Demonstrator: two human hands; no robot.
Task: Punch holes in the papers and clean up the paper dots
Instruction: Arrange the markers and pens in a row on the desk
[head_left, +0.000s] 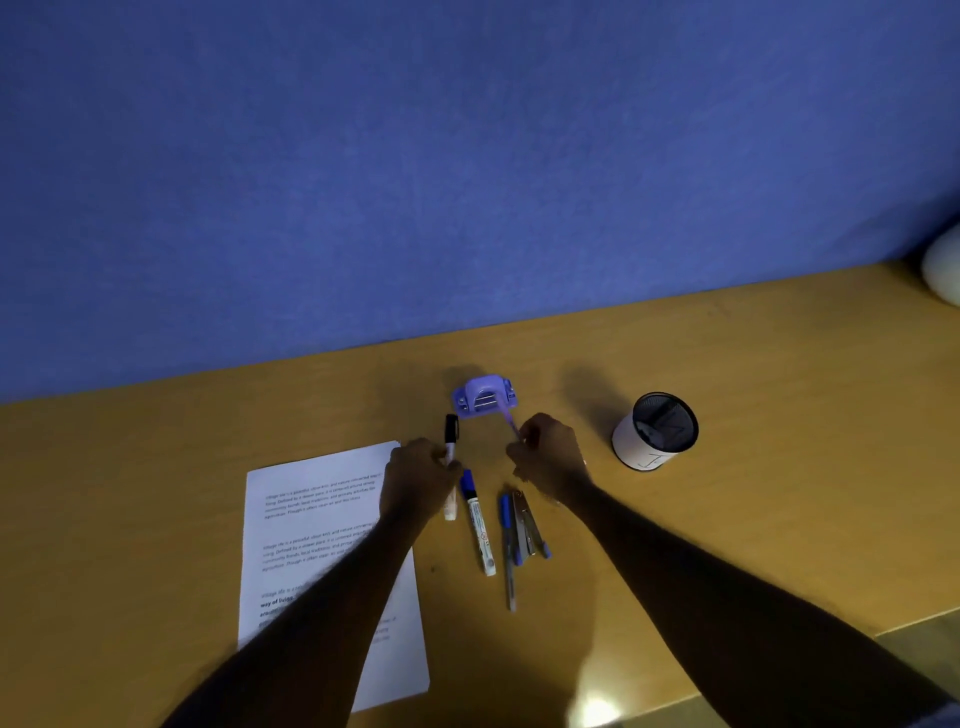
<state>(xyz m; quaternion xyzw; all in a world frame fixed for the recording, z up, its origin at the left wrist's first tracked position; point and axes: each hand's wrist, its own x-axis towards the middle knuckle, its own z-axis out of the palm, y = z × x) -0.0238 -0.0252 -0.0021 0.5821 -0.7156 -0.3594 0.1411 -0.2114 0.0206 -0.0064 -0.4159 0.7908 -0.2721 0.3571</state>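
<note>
1. Wooden desk (727, 364), smooth yellow-brown top, with a blue fabric-looking panel (415, 156) standing behind it.
2. Our left hand (421, 475) is closed around a marker with a black cap (451, 434); its white barrel runs under the fingers and pokes out again below the hand.
3. Our right hand (550, 457) is pinched on a thin purple pen (510, 423), whose far end reaches up to the hole punch.
4. The hole punch (484, 397) is purple plastic with a rounded top, sitting on the desk just beyond and between both hands.
5. The papers (311, 519), white printed sheets, lie under our left forearm, which hides a good part of the text.
6. Between our arms: a white marker with a blue cap (478, 525), a blue pen (506, 545) and something metal that looks like a stapler (524, 525), blurry so hard to call.
7. Right of our right hand stands a round black mesh cup (657, 431) with a white wrap.
8. A pale rounded thing (943, 270) is cut off at the far right edge.
</note>
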